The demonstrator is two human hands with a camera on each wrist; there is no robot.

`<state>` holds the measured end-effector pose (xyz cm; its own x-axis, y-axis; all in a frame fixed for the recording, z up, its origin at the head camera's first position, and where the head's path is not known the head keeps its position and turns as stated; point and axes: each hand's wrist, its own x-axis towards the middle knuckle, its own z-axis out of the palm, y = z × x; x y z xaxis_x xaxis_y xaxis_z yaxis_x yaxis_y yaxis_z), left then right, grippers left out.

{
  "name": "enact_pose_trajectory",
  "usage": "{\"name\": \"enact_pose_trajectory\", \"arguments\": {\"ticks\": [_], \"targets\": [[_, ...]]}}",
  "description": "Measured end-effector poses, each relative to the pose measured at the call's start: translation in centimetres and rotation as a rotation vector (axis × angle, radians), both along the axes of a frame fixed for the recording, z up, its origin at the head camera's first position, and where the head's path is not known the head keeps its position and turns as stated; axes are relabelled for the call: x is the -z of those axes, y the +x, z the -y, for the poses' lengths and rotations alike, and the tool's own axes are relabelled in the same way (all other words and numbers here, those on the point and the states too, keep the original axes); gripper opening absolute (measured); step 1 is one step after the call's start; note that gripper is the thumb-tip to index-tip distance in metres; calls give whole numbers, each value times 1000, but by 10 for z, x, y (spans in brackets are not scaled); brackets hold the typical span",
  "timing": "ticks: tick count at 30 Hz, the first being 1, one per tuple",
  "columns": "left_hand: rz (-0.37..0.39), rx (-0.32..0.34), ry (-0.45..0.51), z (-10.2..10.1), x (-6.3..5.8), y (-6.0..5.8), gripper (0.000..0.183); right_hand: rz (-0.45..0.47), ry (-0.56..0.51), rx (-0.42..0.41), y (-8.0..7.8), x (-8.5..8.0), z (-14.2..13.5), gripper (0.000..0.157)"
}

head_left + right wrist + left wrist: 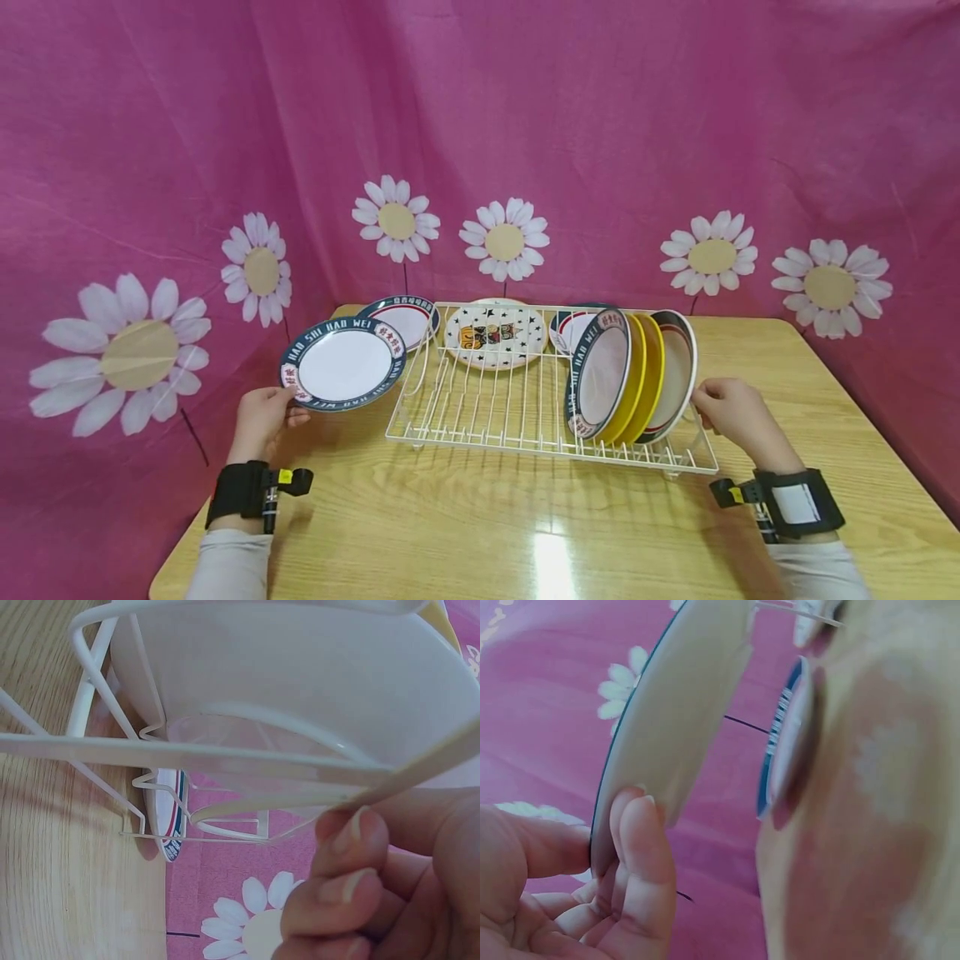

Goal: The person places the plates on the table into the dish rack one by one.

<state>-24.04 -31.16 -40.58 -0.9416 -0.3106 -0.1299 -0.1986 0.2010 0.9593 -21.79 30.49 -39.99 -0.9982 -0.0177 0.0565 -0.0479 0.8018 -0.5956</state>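
Note:
My left hand (262, 421) pinches the near left rim of a white plate with a dark blue lettered border (345, 364), holding it above the table, left of the rack. In the left wrist view, the thumb lies on one side of the plate (679, 712) and the fingers on its underside. My right hand (738, 417) grips the right end wire of a white wire dish rack (480, 442); the right wrist view shows fingertips (352, 832) curled at that wire. Toward the rack's right end, a blue-rimmed plate (600, 375), two yellow plates (651, 379) and an outer pale plate (678, 371) stand tilted.
Behind the rack lie a plate with stars and a cartoon picture (495, 333) and a blue-rimmed plate (566, 325), partly hidden. Another blue-rimmed plate (408, 317) lies at the back left. A pink flowered cloth (600, 167) hangs behind the wooden table (450, 533).

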Motion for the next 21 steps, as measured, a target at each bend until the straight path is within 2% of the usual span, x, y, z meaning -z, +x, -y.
{"name": "enact_pose_trajectory", "arguments": {"ticks": [3,7,11,15,18,21], "targets": [[-15,-6,17,-1,-11,0,44,1,1,-1,0,0,0,36],[-27,40,21,-7,-26,0,43,-3,2,-1,0,1,0,36],[-46,123,43,-19,-38,1,43,-2,5,-5,-1,2,-1,36],[-75,210,58,-36,-47,2,34,-1,7,-8,-1,2,-3,38],[-100,275,42,-50,-52,3,31,-25,11,14,0,-5,-3,42],[-127,330,40,-63,-55,1,33,-95,10,67,1,-17,-2,46]]}}
